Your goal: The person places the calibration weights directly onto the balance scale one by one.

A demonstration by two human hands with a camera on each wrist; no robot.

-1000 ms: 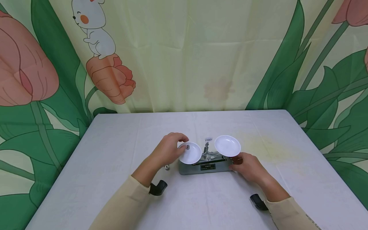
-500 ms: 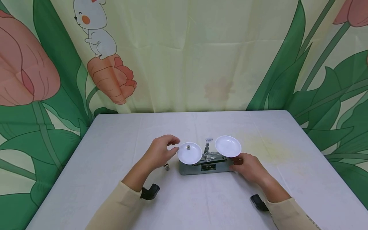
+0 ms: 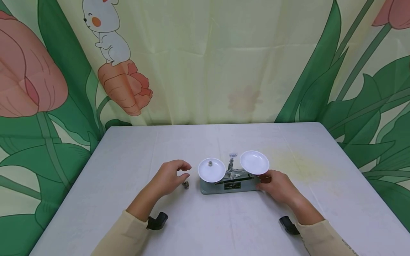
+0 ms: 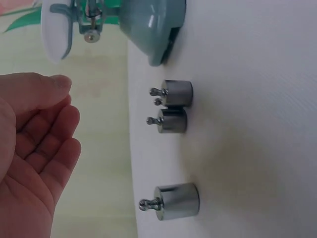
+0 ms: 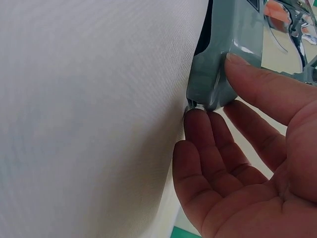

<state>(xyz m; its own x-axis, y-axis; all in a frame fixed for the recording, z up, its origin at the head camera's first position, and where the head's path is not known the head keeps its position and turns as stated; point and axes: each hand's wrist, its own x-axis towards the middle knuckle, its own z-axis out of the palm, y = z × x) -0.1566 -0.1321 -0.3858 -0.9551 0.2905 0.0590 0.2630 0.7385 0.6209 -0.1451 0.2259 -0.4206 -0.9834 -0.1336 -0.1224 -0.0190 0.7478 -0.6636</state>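
A grey-green balance scale point(image 3: 232, 185) stands on the table with two white pans. Its left pan point(image 3: 211, 174) sits lower than its right pan point(image 3: 254, 162) and holds one small metal weight point(image 3: 210, 163). My left hand point(image 3: 169, 177) hovers left of the scale, fingers loosely bent, nothing between thumb and fingertips. Beneath it on the tablecloth stand several knobbed metal weights point(image 4: 177, 201), partly hidden by the hand in the head view. My right hand point(image 3: 278, 186) grips the right end of the scale's base point(image 5: 225, 59), thumb on the front face and fingers around the end.
A white cloth covers the table point(image 3: 224, 224), and a printed curtain point(image 3: 198, 71) hangs behind its far edge. Black wrist cameras sit below the left cuff point(image 3: 157, 221) and beside the right cuff point(image 3: 289, 225).
My left hand has let go of the weight on the left pan and drawn back left and toward me, over the other weights. The right hand stays at the base.
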